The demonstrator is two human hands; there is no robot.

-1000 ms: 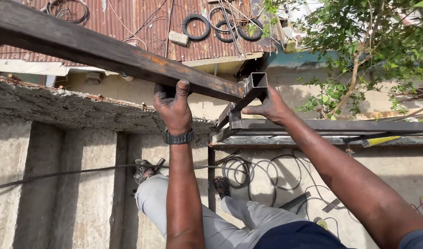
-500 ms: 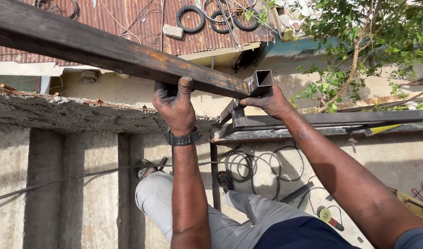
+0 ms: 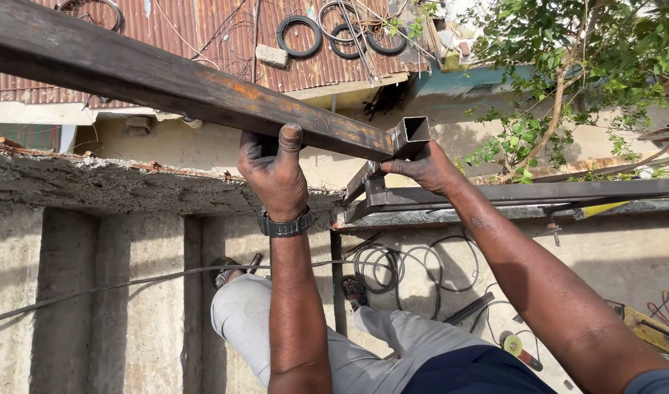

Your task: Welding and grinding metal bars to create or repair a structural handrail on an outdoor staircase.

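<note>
Head view: the left hand (image 3: 276, 171) grips the rusty square steel tube (image 3: 203, 91) from below, fingers curled around it, thumb up its face. The right hand (image 3: 425, 166) steadies the open tube end (image 3: 414, 131) over the steel frame (image 3: 524, 195), fingers pressed together. Step in hand: positioning. Alignment calls for a firm two-handed hold.

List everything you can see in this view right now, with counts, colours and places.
Rusty square steel tube: one, dark brown, running from upper left to centre, held up.
Steel frame rail: one, dark grey, right of centre.
Black rubber rings: about three, on the corrugated roof at top.
Concrete wall: one, grey, left.
Coiled black cables: several loops, on the ground at centre.
Green tree: one, upper right.
Black wristwatch: one, on the left wrist.
Left hand: gripping the tube from below.
Right hand: at the tube's open end.
</note>
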